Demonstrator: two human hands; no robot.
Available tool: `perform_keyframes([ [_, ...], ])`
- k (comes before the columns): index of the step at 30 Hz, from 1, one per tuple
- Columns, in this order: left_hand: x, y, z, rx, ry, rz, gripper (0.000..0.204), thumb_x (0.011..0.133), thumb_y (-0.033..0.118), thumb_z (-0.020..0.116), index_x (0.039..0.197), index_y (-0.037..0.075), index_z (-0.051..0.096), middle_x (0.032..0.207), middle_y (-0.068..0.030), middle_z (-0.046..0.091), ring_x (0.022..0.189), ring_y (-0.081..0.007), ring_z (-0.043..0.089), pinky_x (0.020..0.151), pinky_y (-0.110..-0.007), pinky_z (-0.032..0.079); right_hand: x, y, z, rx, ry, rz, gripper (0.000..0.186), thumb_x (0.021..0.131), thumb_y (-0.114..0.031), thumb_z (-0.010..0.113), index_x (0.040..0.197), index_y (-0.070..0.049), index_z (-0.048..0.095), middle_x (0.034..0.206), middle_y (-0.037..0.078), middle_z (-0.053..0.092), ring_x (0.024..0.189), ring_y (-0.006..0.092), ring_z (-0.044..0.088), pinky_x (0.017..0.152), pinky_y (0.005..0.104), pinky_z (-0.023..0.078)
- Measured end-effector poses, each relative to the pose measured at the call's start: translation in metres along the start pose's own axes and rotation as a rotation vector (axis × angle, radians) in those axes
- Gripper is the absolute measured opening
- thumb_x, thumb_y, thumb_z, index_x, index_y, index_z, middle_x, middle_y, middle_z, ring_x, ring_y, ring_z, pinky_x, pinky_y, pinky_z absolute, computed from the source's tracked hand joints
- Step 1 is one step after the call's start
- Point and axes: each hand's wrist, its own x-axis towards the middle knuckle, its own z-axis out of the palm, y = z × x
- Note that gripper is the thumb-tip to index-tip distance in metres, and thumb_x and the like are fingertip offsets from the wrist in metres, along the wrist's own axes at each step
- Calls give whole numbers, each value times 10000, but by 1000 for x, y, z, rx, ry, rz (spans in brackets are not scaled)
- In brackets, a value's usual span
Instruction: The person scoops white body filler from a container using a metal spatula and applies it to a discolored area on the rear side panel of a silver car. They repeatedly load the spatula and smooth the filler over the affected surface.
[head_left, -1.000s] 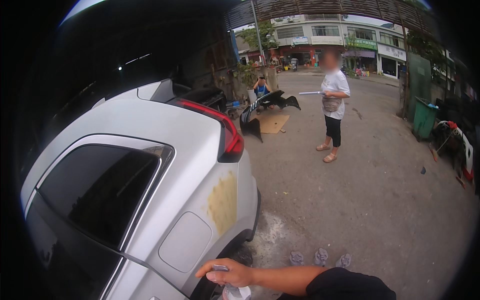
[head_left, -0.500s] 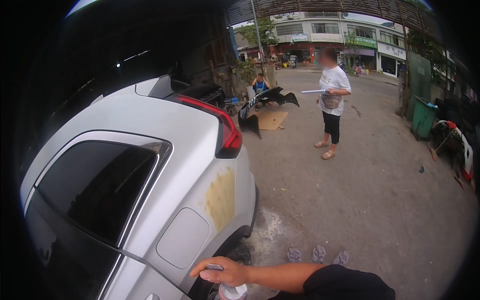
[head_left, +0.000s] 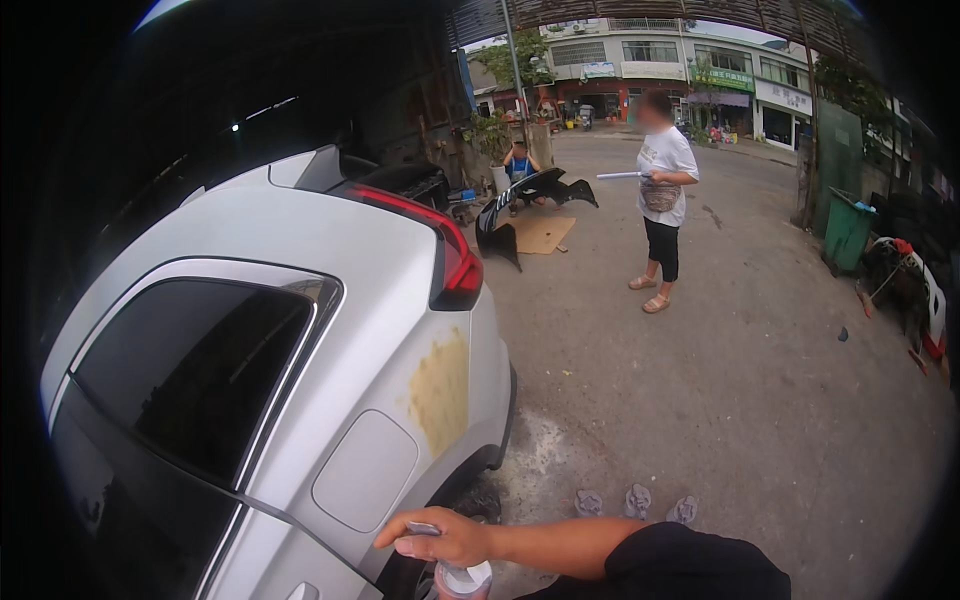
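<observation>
My right hand (head_left: 438, 538) reaches in from the lower right, fingers curled round a grey flat tool (head_left: 423, 526), probably a scraper, above a tub (head_left: 462, 578) at the bottom edge. My left hand is out of sight. Beside them stands a white car (head_left: 260, 230) with a dark side window (head_left: 195, 370), a closed fuel flap (head_left: 365, 468) and a rough yellowish patch (head_left: 438, 390) below its red tail light (head_left: 458, 265). The patch is just above and beyond my hand.
A person (head_left: 665, 200) in a white top stands holding a white rod (head_left: 620, 175). Another person (head_left: 519, 168) crouches behind a loose black bumper (head_left: 500, 240) by cardboard (head_left: 545, 232). Three small grey objects (head_left: 637, 503) lie on the ground. A green bin (head_left: 848, 240) stands right.
My right hand has shifted slightly left with the tool. The car and surroundings sit a little higher in the picture. The standing person's rod has moved slightly.
</observation>
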Motion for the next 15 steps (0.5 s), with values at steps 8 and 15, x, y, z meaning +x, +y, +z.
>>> perform_keyframes([
  [8,1,-9,1,-40,40,92,854,734,209,814,1400,-1,324,1298,-161,499,1171,-256,516,1004,-368,417,-1,0,-2,101,0,51,331,977,-239,559,1233,-32,591,730,-39,491,628,46,424,598,205,371],
  [15,9,-6,6,-188,44,245,751,657,76,787,1295,4,399,1183,-121,530,1076,-222,545,967,-352,428,0,2,-4,80,14,69,353,988,-249,550,1260,-24,570,822,4,548,705,73,514,667,220,440],
])
